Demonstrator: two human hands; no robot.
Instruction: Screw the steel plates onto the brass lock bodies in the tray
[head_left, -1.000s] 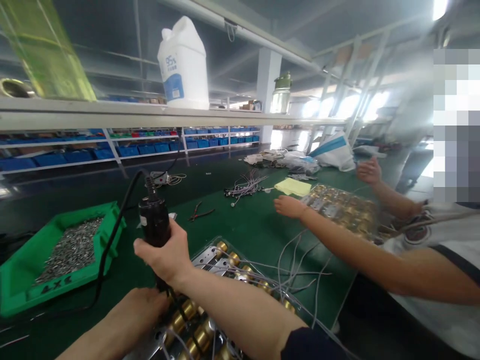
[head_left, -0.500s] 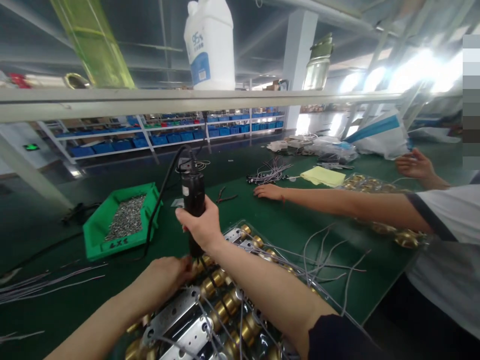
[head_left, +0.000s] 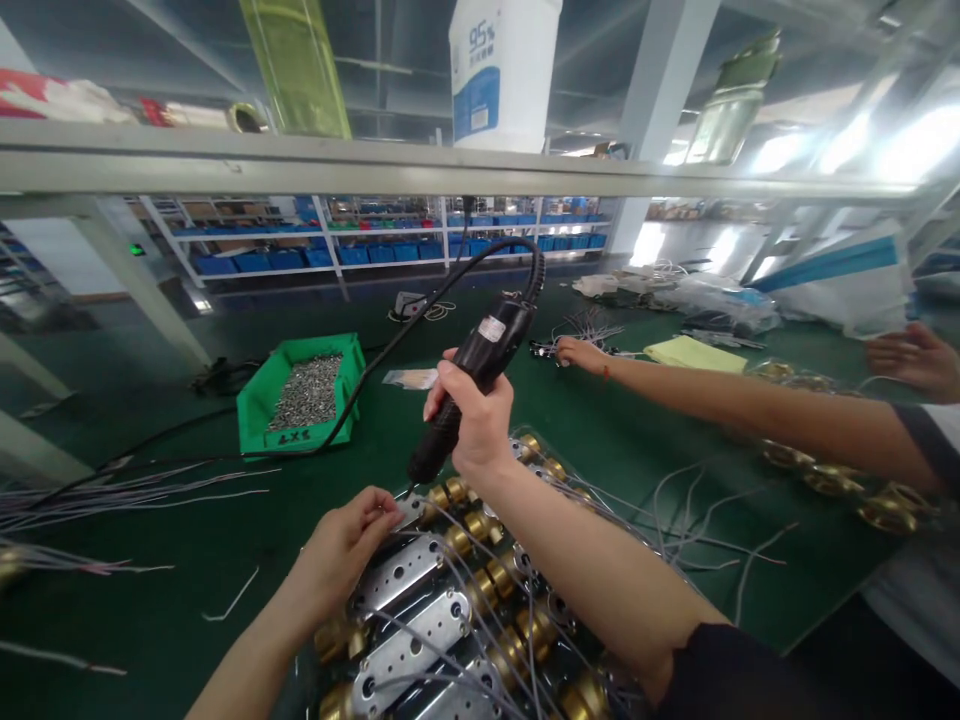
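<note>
Green workbench (head_left: 622, 440): occupied beneath and around the green bin (head_left: 255, 432), which is taken as the landmark
Brass-and-steel assemblies (head_left: 420, 640): laid out in rows to the right of the bin and nearer the wearer, with grey wires strung across them
Co-worker's hand (head_left: 583, 354): placed well to the right of the bin, at the wire bundle (head_left: 589, 325); half a second ago it was rested on bare bench short of that bundle
Black driver (head_left: 491, 345): held to the right of the bin; it was nearly upright and is now tilted, top leaned away to the right, nose brought down to the near steel plate (head_left: 411, 508); contact at the nose cannot be told
Right hand (head_left: 480, 410): wrapped firmly round the driver's body, right of the bin
Left hand (head_left: 345, 540): set nearer the wearer than the bin, fingertips drawn together at the plate's end; whether anything is pinched cannot be told
Meaning of the tilt: judged as the tool being re-angled at the plate's end, with work there unfinished
Silvery small pieces (head_left: 307, 390): heaped inside the bin
</note>
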